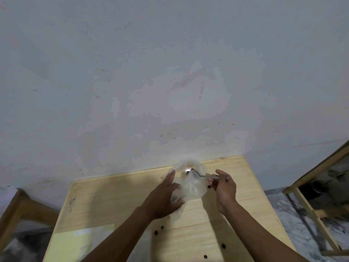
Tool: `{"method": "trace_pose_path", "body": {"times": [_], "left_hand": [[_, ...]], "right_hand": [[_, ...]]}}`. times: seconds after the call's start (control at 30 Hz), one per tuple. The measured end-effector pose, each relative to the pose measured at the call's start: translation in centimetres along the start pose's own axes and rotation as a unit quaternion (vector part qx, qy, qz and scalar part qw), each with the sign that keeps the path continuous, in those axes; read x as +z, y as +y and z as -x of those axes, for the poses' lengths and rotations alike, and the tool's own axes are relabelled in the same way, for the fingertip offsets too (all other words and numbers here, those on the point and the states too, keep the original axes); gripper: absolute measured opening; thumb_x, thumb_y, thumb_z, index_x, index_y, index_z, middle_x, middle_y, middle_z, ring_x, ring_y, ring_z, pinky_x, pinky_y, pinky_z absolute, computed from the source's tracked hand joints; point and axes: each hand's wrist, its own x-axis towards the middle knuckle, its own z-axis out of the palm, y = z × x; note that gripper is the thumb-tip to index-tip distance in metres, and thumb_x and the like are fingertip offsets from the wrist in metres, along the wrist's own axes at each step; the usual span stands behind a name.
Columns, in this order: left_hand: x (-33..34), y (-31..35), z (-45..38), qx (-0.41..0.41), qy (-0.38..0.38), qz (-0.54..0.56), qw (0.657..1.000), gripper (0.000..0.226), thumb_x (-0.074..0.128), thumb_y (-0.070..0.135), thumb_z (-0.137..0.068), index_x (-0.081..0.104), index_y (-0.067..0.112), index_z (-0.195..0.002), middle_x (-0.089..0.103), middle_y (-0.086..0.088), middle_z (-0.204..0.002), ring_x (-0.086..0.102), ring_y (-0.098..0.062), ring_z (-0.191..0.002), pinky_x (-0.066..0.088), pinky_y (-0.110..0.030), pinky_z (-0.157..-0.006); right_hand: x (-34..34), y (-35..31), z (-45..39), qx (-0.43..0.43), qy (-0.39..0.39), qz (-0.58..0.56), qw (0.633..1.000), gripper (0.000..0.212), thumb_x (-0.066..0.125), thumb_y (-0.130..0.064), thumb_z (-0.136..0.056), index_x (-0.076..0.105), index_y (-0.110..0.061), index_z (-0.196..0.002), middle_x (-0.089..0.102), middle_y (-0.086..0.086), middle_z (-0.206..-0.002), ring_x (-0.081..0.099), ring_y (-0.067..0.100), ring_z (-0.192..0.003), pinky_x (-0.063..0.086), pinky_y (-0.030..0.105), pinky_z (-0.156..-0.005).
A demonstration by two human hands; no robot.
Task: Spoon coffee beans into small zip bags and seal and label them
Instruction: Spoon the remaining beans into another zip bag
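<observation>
A clear plastic bag (194,186) stands upright on the wooden table (117,195), its mouth open at the top. My left hand (166,195) grips the bag's left side. My right hand (223,186) pinches the handle of a metal spoon (198,173), whose bowl reaches into the bag's mouth with one or two dark coffee beans (190,171) on it. More dark beans show dimly through the bag's bottom, partly hidden behind my left hand.
Loose beans (159,230) lie scattered on the table in front, and one (209,186) sits beside the bag. A pale yellow sheet (81,242) lies at the front left. A grey wall rises right behind the table. Wooden frames stand at left (17,210) and right (309,203).
</observation>
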Motion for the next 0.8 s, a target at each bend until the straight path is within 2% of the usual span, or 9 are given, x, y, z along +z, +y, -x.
{"method": "trace_pose_path", "body": {"times": [0.07,0.17,0.3,0.4,0.47,0.67,0.73,0.8], "left_hand": [[0.3,-0.1,0.1,-0.021,-0.010,0.004,1.000,0.047,0.061,0.051,-0.086,0.054,0.025,-0.125,-0.001,0.002,-0.164,0.001,-0.008,-0.150,0.033,-0.026,-0.109],[0.8,-0.3,0.3,-0.054,-0.016,0.018,0.998,0.047,0.061,0.050,-0.088,0.052,0.027,-0.128,0.001,0.004,-0.164,0.007,-0.009,-0.149,0.034,-0.027,-0.107],[1.6,-0.3,0.2,-0.074,-0.012,0.023,0.997,0.044,0.061,0.046,-0.089,0.052,0.025,-0.127,0.004,0.004,-0.164,0.011,-0.010,-0.149,0.034,-0.025,-0.101],[2.0,-0.2,-0.2,-0.080,-0.008,0.023,0.997,0.044,0.062,0.047,-0.088,0.053,0.025,-0.125,0.007,0.003,-0.164,0.010,-0.009,-0.149,0.035,-0.026,-0.103],[2.1,0.0,-0.5,-0.087,-0.008,0.027,0.996,0.043,0.062,0.046,-0.088,0.053,0.025,-0.124,0.007,0.003,-0.164,0.012,-0.009,-0.149,0.036,-0.028,-0.104],[2.6,-0.2,-0.2,-0.080,-0.003,0.030,0.996,0.042,0.061,0.047,-0.087,0.054,0.026,-0.122,0.007,0.003,-0.163,0.009,-0.009,-0.149,0.038,-0.035,-0.108],[2.7,-0.2,-0.1,-0.077,-0.001,0.027,0.997,0.042,0.060,0.048,-0.086,0.054,0.026,-0.122,0.009,0.004,-0.163,0.012,-0.010,-0.149,0.037,-0.036,-0.109],[3.0,-0.2,0.3,-0.064,0.001,0.019,0.998,0.043,0.060,0.047,-0.086,0.054,0.025,-0.122,0.011,0.006,-0.163,0.015,-0.012,-0.149,0.035,-0.032,-0.110]], "right_hand": [[-0.7,-0.6,0.0,-0.021,0.009,0.014,1.000,0.023,0.038,-0.009,-0.102,0.060,-0.006,-0.105,0.065,0.011,-0.080,0.061,0.020,-0.066,0.053,0.029,-0.070],[-1.8,-2.0,0.0,-0.059,0.010,0.027,0.998,0.024,0.038,-0.012,-0.103,0.060,-0.011,-0.095,0.061,0.010,-0.085,0.062,0.021,-0.067,0.054,0.033,-0.078],[-2.6,-4.1,0.2,-0.117,0.008,0.040,0.992,0.025,0.037,-0.017,-0.104,0.058,-0.012,-0.093,0.059,0.010,-0.087,0.061,0.019,-0.065,0.053,0.034,-0.080],[-2.6,-5.0,1.0,-0.162,-0.028,0.071,0.984,0.029,0.034,-0.023,-0.106,0.057,-0.012,-0.093,0.059,0.007,-0.083,0.059,0.017,-0.064,0.051,0.035,-0.078],[-2.4,-5.1,1.7,-0.192,-0.057,0.112,0.973,0.030,0.034,-0.023,-0.106,0.057,-0.012,-0.092,0.060,0.005,-0.081,0.059,0.016,-0.067,0.051,0.031,-0.074],[-2.5,-4.4,3.4,-0.294,-0.183,0.236,0.908,0.026,0.040,-0.026,-0.103,0.063,-0.017,-0.095,0.065,-0.008,-0.091,0.063,0.012,-0.082,0.050,0.022,-0.076],[-2.7,-4.5,3.4,-0.300,-0.170,0.229,0.910,0.025,0.040,-0.026,-0.104,0.063,-0.018,-0.097,0.065,-0.008,-0.092,0.062,0.013,-0.081,0.049,0.020,-0.073],[-3.1,-4.5,2.9,-0.274,-0.103,0.178,0.939,0.024,0.039,-0.025,-0.105,0.061,-0.019,-0.097,0.064,-0.003,-0.090,0.060,0.017,-0.076,0.050,0.027,-0.071]]}}
